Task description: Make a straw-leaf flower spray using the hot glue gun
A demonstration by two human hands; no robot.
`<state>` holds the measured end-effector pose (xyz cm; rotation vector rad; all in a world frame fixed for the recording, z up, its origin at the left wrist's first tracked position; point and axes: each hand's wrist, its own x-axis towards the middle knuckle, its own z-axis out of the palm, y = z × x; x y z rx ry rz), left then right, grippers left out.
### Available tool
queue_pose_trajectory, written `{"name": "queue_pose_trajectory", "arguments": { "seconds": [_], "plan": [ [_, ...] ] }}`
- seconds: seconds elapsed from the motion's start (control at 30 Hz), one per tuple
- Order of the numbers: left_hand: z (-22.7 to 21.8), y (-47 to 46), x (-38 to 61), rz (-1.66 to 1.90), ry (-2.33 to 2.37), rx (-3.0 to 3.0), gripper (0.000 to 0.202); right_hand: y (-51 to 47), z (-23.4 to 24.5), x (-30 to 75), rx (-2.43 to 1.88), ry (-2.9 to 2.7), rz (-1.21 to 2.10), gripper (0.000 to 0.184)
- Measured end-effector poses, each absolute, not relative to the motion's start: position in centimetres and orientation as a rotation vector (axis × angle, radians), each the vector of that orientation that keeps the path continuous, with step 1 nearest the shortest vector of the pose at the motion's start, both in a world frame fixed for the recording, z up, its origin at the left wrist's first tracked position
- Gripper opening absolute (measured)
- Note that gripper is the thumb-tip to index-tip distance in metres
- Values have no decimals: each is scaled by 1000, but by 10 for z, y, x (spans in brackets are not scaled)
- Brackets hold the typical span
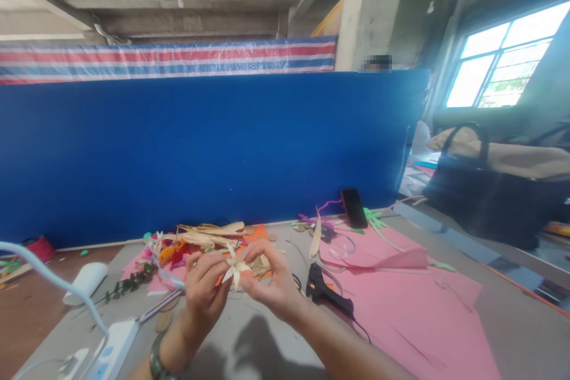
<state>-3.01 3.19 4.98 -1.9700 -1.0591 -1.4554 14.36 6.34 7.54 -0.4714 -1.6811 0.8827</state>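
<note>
A cream-white star-shaped flower [235, 269] with narrow pointed petals is held up between my two hands above the table. My left hand [205, 285] has its fingers closed round the flower's base; the stem side is hidden in them. On the other side, my right hand [276, 282] curves its thumb and forefinger around the right-hand petals and appears to pinch them. Right of my hands lies a black glue gun [327, 292] with its cord. Behind them are dry straw-coloured husks [214, 233] and an orange sheet [260, 233].
Pink sheets [414, 309] cover the table's right part. A phone [354, 208] leans against the blue partition [214, 148]. To the left are a utility knife [159, 306], a leafy sprig [129, 282], a white roll [86, 282] and a power strip [111, 349] with cables.
</note>
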Motion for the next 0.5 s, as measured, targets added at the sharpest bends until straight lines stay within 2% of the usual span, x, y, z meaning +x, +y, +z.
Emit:
{"name": "queue_pose_trajectory", "arguments": {
  "seconds": [0.5],
  "plan": [
    [59, 25, -26, -1544, -1031, -2043, 16, 51, 87, 142, -541, -1589, 1092, 12]
  ]
}}
